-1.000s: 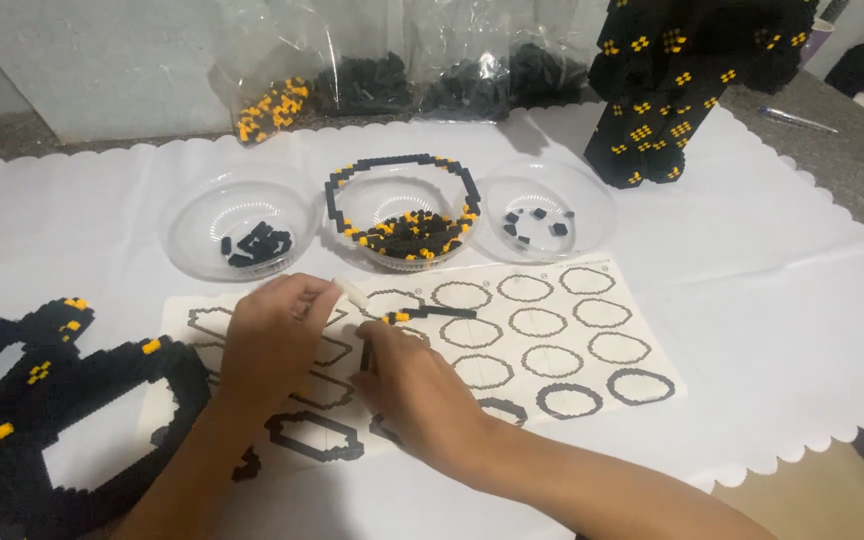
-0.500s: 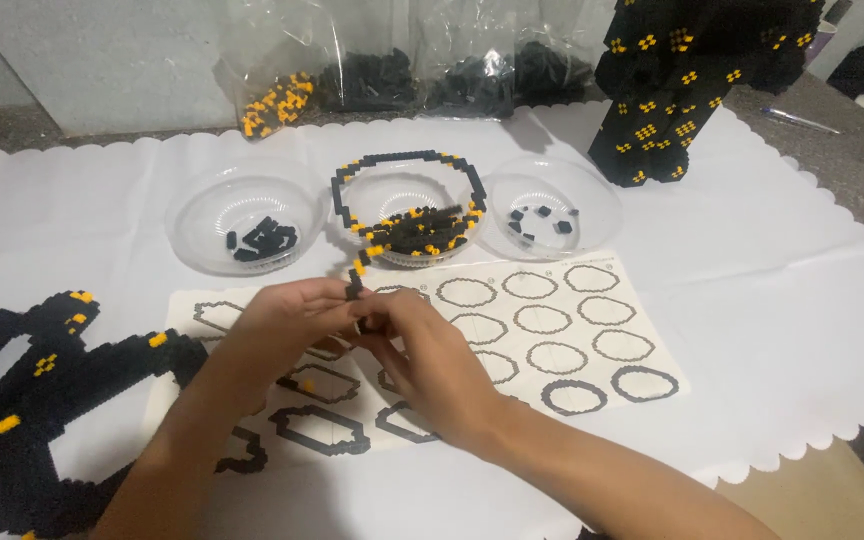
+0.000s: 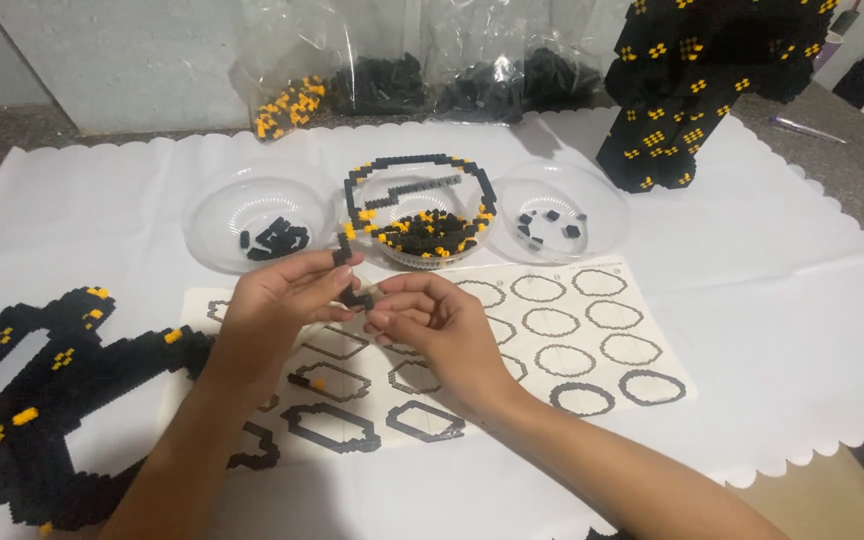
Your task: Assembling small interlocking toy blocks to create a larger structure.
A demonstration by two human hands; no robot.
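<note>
**A:** What have I got in the hands right now?

**B:** A short chain of small black blocks [image 3: 355, 297], held just above the paper template sheet [image 3: 592, 330], on the near side of the middle clear bowl [image 3: 422, 215]. My left hand [image 3: 272, 310] has its fingers curled closed, thumb and forefinger pinching the chain's upper end. My right hand [image 3: 432, 320] is pinched shut on the lower end, fingertips almost touching the left's.

**A:** How do you reckon it handles?

**B:** Very light, I'd judge, and hard plastic, so each block is stiff, but the joints between blocks look like the weak point. Twist or bend it and it will likely snap apart. Smooth and tiny too, so slippery under a loose pinch.

**A:** Where to hold, then?

**B:** On the flat sides, close to whichever joint is being pressed, fingertips only. I'd keep both pinches near each other, as they are.

**A:** Anything nearby to mind?

**B:** The black-and-yellow ring [image 3: 420, 172] resting on that bowl's rim, just beyond the hands. The flat black assembly [image 3: 42, 400] lies well left of the bowl, on the white cloth [image 3: 772, 290] covering the table.
</note>
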